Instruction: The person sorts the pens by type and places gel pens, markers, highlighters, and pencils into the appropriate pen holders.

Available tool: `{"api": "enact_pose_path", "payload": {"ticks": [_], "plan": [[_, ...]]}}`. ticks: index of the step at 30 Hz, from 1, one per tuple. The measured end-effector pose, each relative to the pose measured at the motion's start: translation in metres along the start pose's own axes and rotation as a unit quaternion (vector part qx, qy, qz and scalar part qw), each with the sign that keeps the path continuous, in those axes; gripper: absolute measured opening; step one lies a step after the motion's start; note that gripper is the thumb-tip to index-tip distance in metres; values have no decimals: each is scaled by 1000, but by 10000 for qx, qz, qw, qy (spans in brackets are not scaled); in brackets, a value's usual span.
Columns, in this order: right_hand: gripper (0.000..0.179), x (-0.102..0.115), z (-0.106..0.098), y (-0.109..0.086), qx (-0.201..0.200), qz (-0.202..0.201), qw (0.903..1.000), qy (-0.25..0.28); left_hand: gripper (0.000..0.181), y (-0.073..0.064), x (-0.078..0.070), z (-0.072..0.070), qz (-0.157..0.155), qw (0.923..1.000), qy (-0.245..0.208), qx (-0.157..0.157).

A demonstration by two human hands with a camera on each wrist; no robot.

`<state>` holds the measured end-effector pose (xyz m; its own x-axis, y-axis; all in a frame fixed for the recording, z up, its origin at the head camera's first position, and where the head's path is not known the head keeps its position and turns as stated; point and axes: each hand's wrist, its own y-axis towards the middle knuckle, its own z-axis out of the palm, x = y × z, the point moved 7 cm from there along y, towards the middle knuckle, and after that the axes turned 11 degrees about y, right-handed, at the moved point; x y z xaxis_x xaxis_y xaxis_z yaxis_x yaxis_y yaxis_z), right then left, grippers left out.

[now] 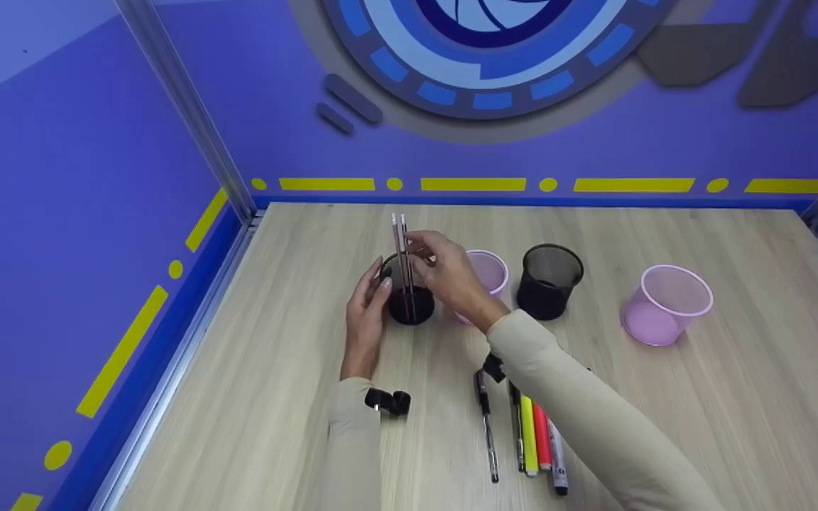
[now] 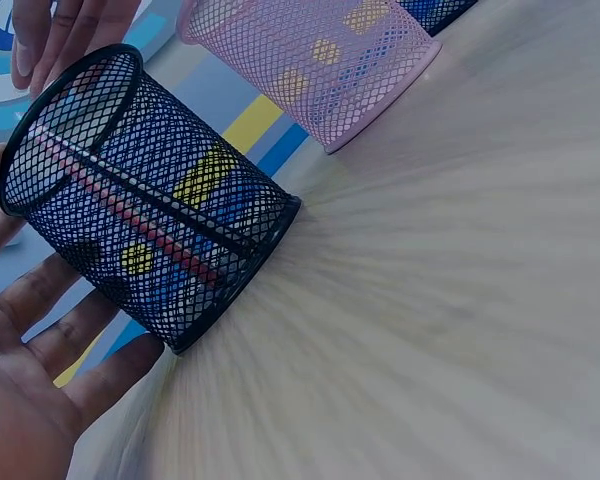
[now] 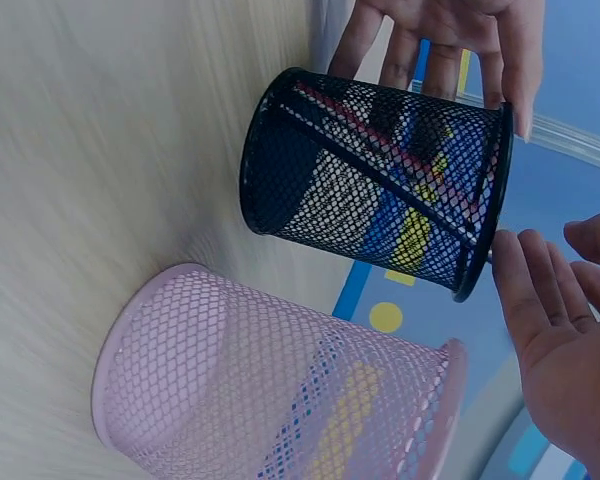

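Observation:
A black mesh pen cup (image 1: 420, 312) stands upright on the table with two slim pencils (image 1: 398, 238) in it, their pale tops above the rim. Through the mesh in the left wrist view, a reddish pencil (image 2: 145, 220) and a dark one (image 2: 180, 208) slant down to the cup's base. My left hand (image 1: 364, 323) holds the cup by its left side, thumb toward the near rim and fingers along the wall. Over the rim, my right hand (image 1: 451, 273) pinches the pencils between thumb and fingers; the fingers partly hide them in the right wrist view.
Right of the held cup is a pink mesh cup (image 1: 494, 270), partly behind my right hand. Farther right stand another black cup (image 1: 544, 301) and a pink one (image 1: 647, 319). Nearer lie pens (image 1: 485, 404), a yellow highlighter (image 1: 529, 436), a red one (image 1: 542, 436) and a marker (image 1: 557, 458).

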<state>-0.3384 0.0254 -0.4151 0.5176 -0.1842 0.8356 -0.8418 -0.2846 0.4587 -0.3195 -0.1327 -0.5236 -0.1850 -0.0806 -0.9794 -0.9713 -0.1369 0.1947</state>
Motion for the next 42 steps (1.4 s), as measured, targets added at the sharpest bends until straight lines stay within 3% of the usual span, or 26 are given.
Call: {"api": "enact_pose_path", "payload": {"ticks": [13, 25, 30, 37, 42], "plan": [[31, 4, -15, -8, -194, 68, 9996, 212, 49, -1, 1, -1, 5, 9999, 115, -24], [30, 0, -37, -23, -423, 302, 9979, 395, 52, -1, -2, -1, -12, 9999, -159, -32], [29, 2, -45, -27, -508, 262, 9970, 525, 52, 1, -9, -5, 181, 9998, 44, -71], [30, 3, -59, -34, -644, 271, 9960, 552, 52, 4, -19, -10, 506, 9979, -305, -250], [30, 6, -69, -40, -719, 230, 9963, 418, 52, 3, -29, -14, 578, 9974, -200, -381]]}}
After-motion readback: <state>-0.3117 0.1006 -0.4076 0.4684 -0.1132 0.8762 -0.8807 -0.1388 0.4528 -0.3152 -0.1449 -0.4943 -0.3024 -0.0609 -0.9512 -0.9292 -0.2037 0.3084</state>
